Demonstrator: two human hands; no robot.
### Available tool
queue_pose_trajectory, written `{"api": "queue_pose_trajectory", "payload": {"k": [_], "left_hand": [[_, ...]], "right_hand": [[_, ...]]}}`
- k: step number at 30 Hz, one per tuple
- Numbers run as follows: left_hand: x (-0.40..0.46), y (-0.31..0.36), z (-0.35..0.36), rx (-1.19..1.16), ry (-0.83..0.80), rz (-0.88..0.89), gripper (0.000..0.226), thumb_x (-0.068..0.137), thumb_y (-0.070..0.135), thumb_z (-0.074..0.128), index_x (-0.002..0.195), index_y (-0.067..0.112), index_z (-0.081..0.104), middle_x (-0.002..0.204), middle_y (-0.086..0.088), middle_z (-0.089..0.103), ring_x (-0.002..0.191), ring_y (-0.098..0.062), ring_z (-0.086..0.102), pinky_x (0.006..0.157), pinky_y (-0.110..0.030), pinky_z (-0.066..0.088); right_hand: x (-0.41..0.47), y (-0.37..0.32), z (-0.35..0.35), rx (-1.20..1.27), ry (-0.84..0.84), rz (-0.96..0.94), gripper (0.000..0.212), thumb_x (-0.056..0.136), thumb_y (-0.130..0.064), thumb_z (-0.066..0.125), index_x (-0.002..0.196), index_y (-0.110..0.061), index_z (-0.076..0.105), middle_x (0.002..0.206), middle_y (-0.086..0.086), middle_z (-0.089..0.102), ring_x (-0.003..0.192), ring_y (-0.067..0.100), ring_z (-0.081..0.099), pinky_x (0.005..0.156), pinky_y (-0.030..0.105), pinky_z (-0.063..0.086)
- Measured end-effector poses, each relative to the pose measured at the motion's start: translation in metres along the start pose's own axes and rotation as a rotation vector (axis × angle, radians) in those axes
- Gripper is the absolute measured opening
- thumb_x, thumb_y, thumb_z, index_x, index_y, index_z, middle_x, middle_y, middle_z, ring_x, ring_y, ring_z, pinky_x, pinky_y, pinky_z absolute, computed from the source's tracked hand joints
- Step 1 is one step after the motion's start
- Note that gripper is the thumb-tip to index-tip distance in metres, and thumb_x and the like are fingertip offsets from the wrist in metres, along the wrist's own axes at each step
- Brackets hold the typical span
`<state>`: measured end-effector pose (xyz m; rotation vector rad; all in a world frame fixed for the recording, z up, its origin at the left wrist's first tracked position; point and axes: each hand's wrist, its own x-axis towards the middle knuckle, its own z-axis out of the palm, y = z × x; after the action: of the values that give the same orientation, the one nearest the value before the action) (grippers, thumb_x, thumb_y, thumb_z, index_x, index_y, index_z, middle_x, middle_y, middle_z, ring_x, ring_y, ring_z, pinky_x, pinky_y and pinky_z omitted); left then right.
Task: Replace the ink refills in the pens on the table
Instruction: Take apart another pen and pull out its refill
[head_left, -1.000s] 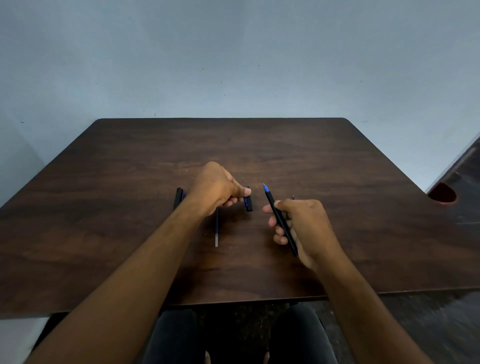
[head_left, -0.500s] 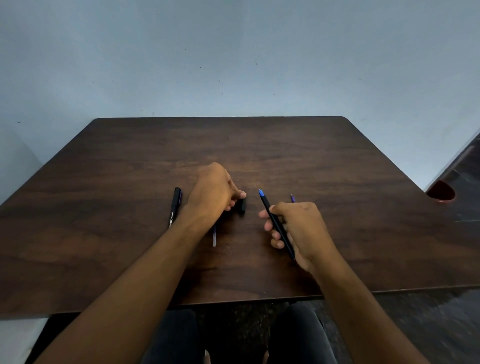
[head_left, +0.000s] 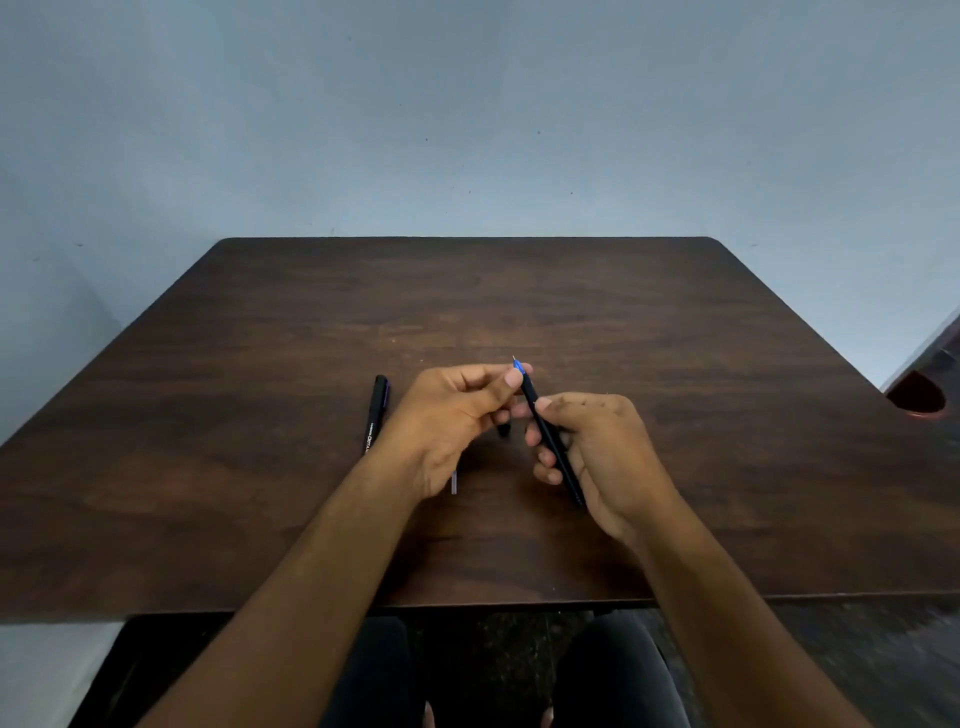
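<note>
1. The right hand (head_left: 597, 447) grips a black pen (head_left: 550, 441) at frame centre, above the desk (head_left: 675, 322).
2. The left hand (head_left: 457, 410) pinches the pen's blue tip (head_left: 519, 367); reassembly appears unfinished.
3. A second pen (head_left: 376, 413), capped, lies left of centre, apparently untouched.
4. A loose refill (head_left: 454, 482) lies on the desk under the left wrist.

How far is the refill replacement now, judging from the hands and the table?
Done: one loose refill already lies on the table. In hand: the right hand grips an uncapped pen, and the left hand pinches its blue tip. Left: a second, capped pen lies untouched on the table.
</note>
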<state>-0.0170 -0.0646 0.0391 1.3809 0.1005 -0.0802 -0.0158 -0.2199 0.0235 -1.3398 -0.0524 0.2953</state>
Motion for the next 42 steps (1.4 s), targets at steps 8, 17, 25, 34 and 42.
{"api": "queue_pose_trajectory", "payload": {"k": [8,17,25,34,42], "left_hand": [[-0.002,0.001,0.003,-0.076,0.040,0.022,0.032,0.072,0.023,0.075,0.097,0.003,0.077,0.079,-0.008,0.071,0.073,-0.017,0.055,0.080,-0.037,0.040],[0.002,-0.001,0.005,-0.025,0.170,0.003,0.054,0.045,0.046,0.088,0.081,0.007,0.076,0.065,-0.001,0.069,0.062,-0.009,0.060,0.069,-0.028,0.049],[0.006,-0.002,-0.011,-0.070,-0.086,0.002,0.023,0.093,0.011,0.062,0.114,0.011,0.072,0.113,-0.005,0.074,0.078,-0.003,0.061,0.069,-0.019,0.047],[0.008,-0.004,-0.003,-0.113,0.132,-0.038,0.035,0.064,0.031,0.087,0.090,0.009,0.076,0.075,0.000,0.063,0.060,-0.006,0.050,0.058,-0.022,0.045],[0.001,-0.002,-0.007,-0.037,-0.077,-0.014,0.023,0.093,0.020,0.064,0.113,0.016,0.074,0.114,0.001,0.074,0.073,-0.001,0.062,0.073,-0.027,0.038]], "right_hand": [[0.000,0.001,-0.007,-0.033,-0.096,-0.034,0.032,0.103,-0.013,0.056,0.085,0.002,0.078,0.064,0.006,0.058,0.052,0.012,0.046,0.045,0.024,0.036],[0.002,0.002,-0.009,-0.230,-0.017,-0.174,0.022,0.099,-0.015,0.064,0.086,-0.007,0.080,0.061,0.001,0.061,0.054,0.013,0.048,0.046,0.023,0.040],[0.005,0.006,-0.010,-0.194,-0.003,-0.126,0.022,0.100,-0.011,0.062,0.089,0.000,0.078,0.061,0.002,0.060,0.052,0.010,0.047,0.044,0.022,0.038],[0.003,0.005,-0.006,-0.198,-0.019,-0.162,0.022,0.100,-0.012,0.063,0.089,-0.002,0.079,0.064,0.005,0.060,0.054,0.013,0.048,0.047,0.025,0.038],[0.003,0.003,-0.007,-0.219,0.004,-0.166,0.022,0.100,-0.011,0.062,0.088,-0.003,0.079,0.063,0.004,0.060,0.052,0.011,0.047,0.046,0.024,0.037]]}}
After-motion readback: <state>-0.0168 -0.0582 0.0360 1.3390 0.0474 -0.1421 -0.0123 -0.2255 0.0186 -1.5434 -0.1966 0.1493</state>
